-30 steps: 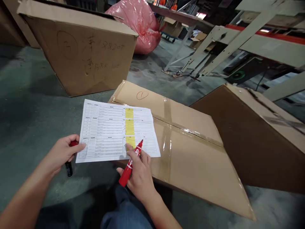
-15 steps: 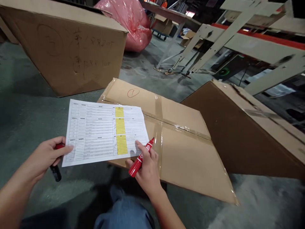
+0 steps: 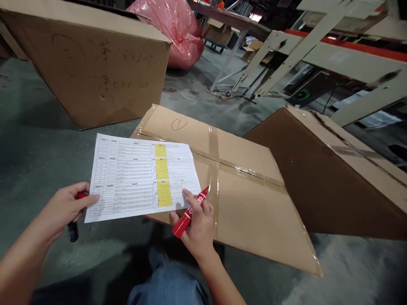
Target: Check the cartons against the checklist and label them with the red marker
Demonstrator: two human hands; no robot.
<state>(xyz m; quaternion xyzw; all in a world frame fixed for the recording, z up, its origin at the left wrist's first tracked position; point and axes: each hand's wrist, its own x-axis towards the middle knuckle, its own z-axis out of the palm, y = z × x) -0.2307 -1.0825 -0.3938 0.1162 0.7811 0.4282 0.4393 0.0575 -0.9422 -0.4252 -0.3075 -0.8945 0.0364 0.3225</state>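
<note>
A printed sheet of paper [image 3: 133, 178] with tables and a yellow column is held in front of me. My left hand [image 3: 71, 201] pinches its left edge, with a black marker [image 3: 73, 231] and a bit of something red also in the fingers. My right hand [image 3: 199, 224] is closed round a red marker [image 3: 189, 214], its dark tip pointing up and right; the index finger touches the sheet's lower right part. Under the sheet's right side stands a taped cardboard box [image 3: 251, 207] with a circled red mark on its top.
Another carton [image 3: 121, 80] with handwriting stands at the back left, and a brown carton [image 3: 318, 169] stands at the right. Behind are a pink plastic bag [image 3: 178, 34] and a white metal frame [image 3: 343, 59] with a red edge.
The view has shifted very slightly. Both hands keep their hold on the sheet and markers; the red marker stays at almost the same place over the box.
</note>
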